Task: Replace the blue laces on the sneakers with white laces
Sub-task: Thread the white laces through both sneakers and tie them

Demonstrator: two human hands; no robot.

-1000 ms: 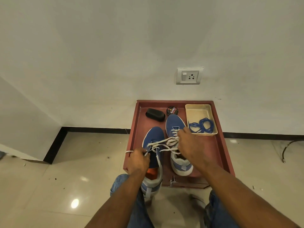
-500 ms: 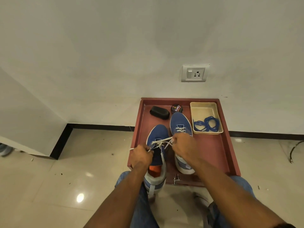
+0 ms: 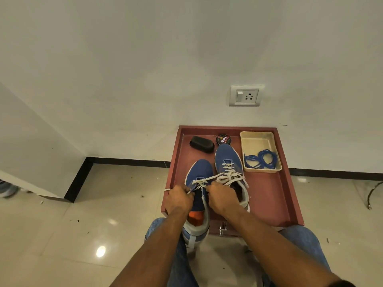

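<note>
While the blue laces (image 3: 261, 160) lie in the tray (image 3: 246, 139), both hands (image 3: 179, 198) (image 3: 220, 197) pinch the white lace (image 3: 207, 179) over the left sneaker (image 3: 200, 172).

Single view, head camera, worn on my head. Faces forward and down, wide angle. My forearms enter from the bottom edge; red tray (image 3: 286, 183) sits near, centre-right of frame; white wall (image 3: 145, 59) fills the upper half, floor (image 3: 103, 224) lower left.

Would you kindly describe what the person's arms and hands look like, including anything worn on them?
Both forearms are bare, with no sleeves in view. The left hand and right hand wear no gloves, and no rings or watch show. A dark edge at the right arm's bottom corner may be a sleeve; I cannot tell.
</note>
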